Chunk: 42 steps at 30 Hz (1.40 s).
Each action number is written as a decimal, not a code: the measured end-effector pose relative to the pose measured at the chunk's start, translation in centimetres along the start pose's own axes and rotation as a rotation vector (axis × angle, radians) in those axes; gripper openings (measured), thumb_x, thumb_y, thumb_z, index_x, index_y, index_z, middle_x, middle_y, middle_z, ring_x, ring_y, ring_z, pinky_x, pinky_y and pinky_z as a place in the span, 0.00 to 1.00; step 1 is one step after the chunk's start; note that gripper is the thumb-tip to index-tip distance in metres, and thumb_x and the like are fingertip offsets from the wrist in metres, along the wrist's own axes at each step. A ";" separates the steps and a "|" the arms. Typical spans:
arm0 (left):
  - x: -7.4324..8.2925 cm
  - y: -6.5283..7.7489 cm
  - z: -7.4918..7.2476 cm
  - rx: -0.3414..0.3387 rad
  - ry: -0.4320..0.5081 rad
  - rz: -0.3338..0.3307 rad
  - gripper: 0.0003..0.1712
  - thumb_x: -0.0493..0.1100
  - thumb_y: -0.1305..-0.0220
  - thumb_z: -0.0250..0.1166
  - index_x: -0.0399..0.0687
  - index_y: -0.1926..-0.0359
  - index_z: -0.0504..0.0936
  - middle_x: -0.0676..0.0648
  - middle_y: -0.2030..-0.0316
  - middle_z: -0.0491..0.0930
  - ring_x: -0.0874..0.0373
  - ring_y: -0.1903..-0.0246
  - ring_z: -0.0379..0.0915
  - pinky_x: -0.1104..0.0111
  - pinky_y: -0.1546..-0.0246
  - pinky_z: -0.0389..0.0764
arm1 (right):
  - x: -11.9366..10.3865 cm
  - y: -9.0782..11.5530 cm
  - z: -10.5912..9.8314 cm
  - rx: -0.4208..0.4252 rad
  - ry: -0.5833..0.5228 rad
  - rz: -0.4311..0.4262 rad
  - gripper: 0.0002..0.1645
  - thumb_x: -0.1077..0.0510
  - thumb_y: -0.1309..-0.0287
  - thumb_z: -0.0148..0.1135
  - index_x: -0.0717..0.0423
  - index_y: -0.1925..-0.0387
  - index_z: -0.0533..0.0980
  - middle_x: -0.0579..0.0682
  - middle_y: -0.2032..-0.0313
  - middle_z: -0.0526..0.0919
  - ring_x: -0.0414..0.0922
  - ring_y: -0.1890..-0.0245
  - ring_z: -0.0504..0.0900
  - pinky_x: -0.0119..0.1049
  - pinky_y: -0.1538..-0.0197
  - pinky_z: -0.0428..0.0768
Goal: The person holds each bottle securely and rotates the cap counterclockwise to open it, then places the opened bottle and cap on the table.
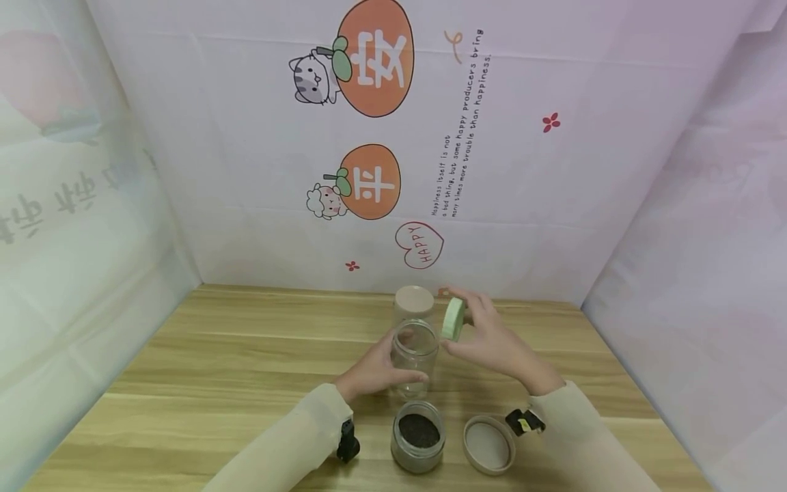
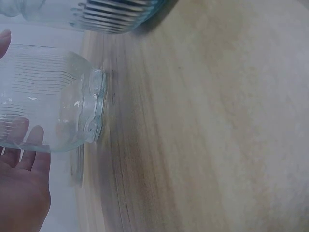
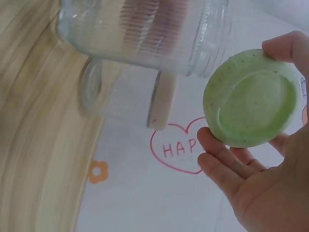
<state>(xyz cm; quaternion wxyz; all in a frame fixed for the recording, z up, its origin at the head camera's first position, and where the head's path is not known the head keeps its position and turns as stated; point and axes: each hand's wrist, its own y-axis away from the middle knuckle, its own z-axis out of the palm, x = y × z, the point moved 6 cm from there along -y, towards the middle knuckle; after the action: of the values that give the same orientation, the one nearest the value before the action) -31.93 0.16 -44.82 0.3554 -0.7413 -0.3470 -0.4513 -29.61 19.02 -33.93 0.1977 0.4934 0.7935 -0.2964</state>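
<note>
My left hand (image 1: 371, 372) grips a clear ribbed glass jar (image 1: 420, 359) round its side, with the thumb across the front. The jar's mouth is uncovered, and in the left wrist view its scalloped base (image 2: 96, 106) is right at the wood. Just right of the mouth, my right hand (image 1: 494, 345) pinches a pale green round lid (image 1: 453, 319) by its edge. The lid stands on edge, apart from the jar, and its recessed face (image 3: 256, 104) shows in the right wrist view.
An uncovered jar (image 1: 418, 456) with dark contents stands nearer me on the wooden table (image 1: 246, 383). A beige lid (image 1: 488, 444) lies to its right. Behind the held jar is another glass jar with a beige lid (image 1: 414, 301), close to the printed cloth backdrop (image 1: 504, 260).
</note>
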 end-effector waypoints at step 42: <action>1.8 0.7 -0.1 0.006 0.011 -0.017 0.52 0.43 0.46 0.79 0.50 0.25 0.59 0.40 0.32 0.67 0.43 0.32 0.62 0.44 0.31 0.58 | 8.8 3.2 2.3 -0.146 -0.013 -0.023 0.55 0.54 0.55 0.81 0.70 0.32 0.60 0.66 0.39 0.71 0.62 0.40 0.73 0.61 0.39 0.72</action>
<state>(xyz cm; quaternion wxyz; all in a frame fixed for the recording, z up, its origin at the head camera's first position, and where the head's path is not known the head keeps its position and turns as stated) -30.76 0.09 -43.29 0.3557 -0.7348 -0.3526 -0.4575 -30.53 24.44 -41.90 0.2349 0.4667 0.8172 -0.2434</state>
